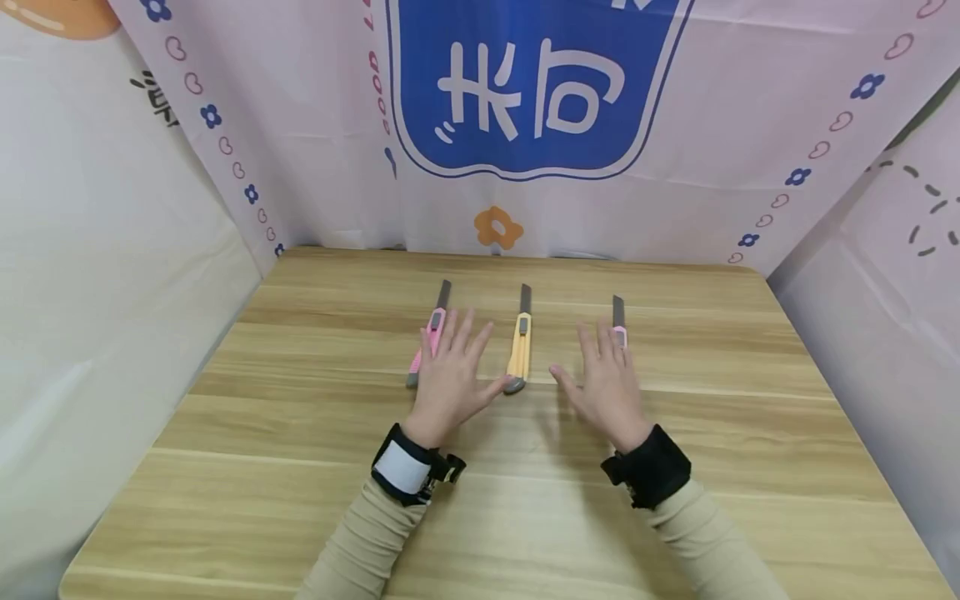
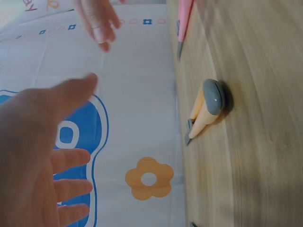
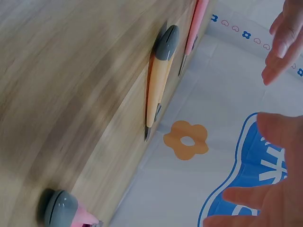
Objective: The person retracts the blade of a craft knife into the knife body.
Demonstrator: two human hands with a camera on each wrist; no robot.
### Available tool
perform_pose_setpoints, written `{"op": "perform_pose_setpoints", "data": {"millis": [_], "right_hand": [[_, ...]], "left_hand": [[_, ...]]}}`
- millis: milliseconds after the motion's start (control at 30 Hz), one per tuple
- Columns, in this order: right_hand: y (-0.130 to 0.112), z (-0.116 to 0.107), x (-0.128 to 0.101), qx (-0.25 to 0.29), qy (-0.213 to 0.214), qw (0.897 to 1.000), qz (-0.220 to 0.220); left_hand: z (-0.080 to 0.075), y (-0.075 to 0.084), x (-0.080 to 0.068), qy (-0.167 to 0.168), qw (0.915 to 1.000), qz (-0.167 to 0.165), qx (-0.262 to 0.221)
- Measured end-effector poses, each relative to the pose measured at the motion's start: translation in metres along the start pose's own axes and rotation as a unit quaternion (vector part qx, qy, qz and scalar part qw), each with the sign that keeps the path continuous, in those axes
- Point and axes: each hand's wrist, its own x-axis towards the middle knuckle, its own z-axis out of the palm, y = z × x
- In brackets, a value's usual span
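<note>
This looks like a small makeshift booth, walled in cloth: a patterned curtain with a blue emblem and an orange flower hangs at twelve o'clock, pale sheets close in at nine and three, and a wood-grain desk fills the middle. What lies beyond cannot be told.

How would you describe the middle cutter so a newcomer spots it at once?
On the wooden table, look toward the far side, below the orange flower on the cloth. The middle cutter lies there, between a left pink cutter and a right pink cutter. Its body alone is yellow.
</note>
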Motion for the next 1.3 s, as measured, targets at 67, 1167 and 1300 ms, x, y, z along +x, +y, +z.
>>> {"op": "perform_pose_setpoints", "data": {"millis": [67,1167,1300], "right_hand": [[0.000,0.000,0.002,0.023,0.011,1.000,-0.002],[0.043,0.007,0.034,0.017,-0.060,0.966,0.249],[0.046,0.012,0.035,0.022,-0.065,0.963,0.262]], "left_hand": [[-0.001,-0.001,0.001,0.015,0.9998,0.008,-0.005],[-0.023,0.003,0.021,0.081,0.9737,0.022,-0.212],[-0.021,-0.001,0.020,0.083,0.9707,0.018,-0.225]]}}
